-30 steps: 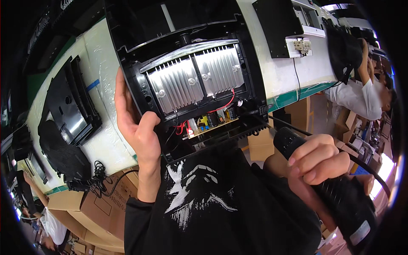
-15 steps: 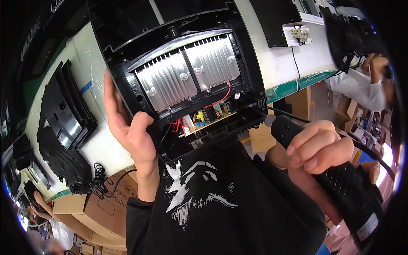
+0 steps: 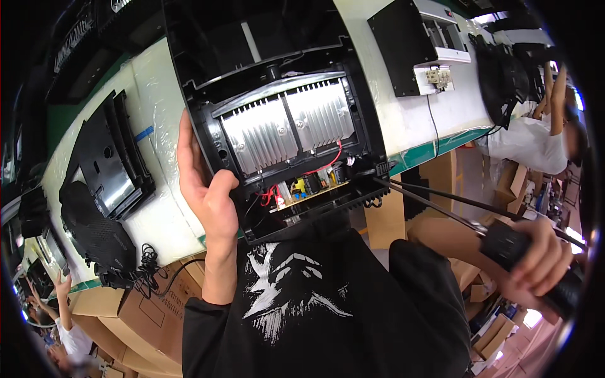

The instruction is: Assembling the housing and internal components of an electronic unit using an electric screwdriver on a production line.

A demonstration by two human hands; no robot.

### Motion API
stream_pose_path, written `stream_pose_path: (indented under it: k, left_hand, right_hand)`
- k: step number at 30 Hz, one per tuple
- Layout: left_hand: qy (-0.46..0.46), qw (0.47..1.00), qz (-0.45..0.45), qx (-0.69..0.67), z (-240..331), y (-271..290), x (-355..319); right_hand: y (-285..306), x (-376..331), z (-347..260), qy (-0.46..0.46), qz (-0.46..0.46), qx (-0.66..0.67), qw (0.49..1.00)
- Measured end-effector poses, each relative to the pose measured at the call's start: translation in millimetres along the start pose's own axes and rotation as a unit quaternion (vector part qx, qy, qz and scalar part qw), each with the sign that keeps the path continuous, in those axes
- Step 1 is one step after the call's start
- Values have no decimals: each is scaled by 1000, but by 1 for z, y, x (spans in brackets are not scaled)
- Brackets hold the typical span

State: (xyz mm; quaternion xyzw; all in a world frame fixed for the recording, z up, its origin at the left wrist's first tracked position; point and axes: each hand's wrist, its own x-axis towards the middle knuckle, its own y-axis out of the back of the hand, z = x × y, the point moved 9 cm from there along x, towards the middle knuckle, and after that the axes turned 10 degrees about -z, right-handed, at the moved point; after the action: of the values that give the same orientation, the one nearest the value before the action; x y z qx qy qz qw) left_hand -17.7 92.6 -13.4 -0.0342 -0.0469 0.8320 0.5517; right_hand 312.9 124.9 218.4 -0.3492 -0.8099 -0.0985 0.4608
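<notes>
A black plastic housing (image 3: 205, 47) stands tilted in front of me, its inside facing me. Two finned silver heat sinks (image 3: 257, 135) sit side by side in it. Below them lies a small circuit board (image 3: 310, 198) with red wires. My left hand (image 3: 213, 200) grips the housing's left edge, thumb on the near side and fingers along its side. In my right hand (image 3: 542, 261) is a black power screwdriver (image 3: 503, 244). Its long thin shaft reaches to the housing's lower right corner; whether the tip sits on a screw I cannot tell.
Black plastic panels (image 3: 104, 160) and a coiled cable (image 3: 148, 257) lie on the white table (image 3: 165, 217) to the left. A white and black box-shaped fixture (image 3: 435, 75) stands at the right. Cardboard boxes (image 3: 142, 315) are below the table edge. Other people work on both sides.
My right hand has moved right and slightly down with the screwdriver, and its long shaft now shows, pointing at the housing's corner. My left hand keeps its grip; the housing appears slightly farther right.
</notes>
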Motion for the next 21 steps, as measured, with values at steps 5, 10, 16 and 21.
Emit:
stream_pose_path:
  k: [5, 10, 16, 21]
  left_hand:
    - [-20, 1000, 1, 15, 4, -3, -1]
    - [-13, 1000, 2, 18, 4, -3, -1]
    - [1, 1000, 0, 1, 2, 0, -2]
    - [1, 1000, 10, 20, 1, -2, -1]
  right_hand:
    - [70, -11, -104, 172, 141, -358, 907]
    - [144, -18, -46, 74, 197, -482, 851]
    - [169, -32, -1, 15, 259, -451, 854]
    - [189, -24, 6, -27, 194, -398, 896]
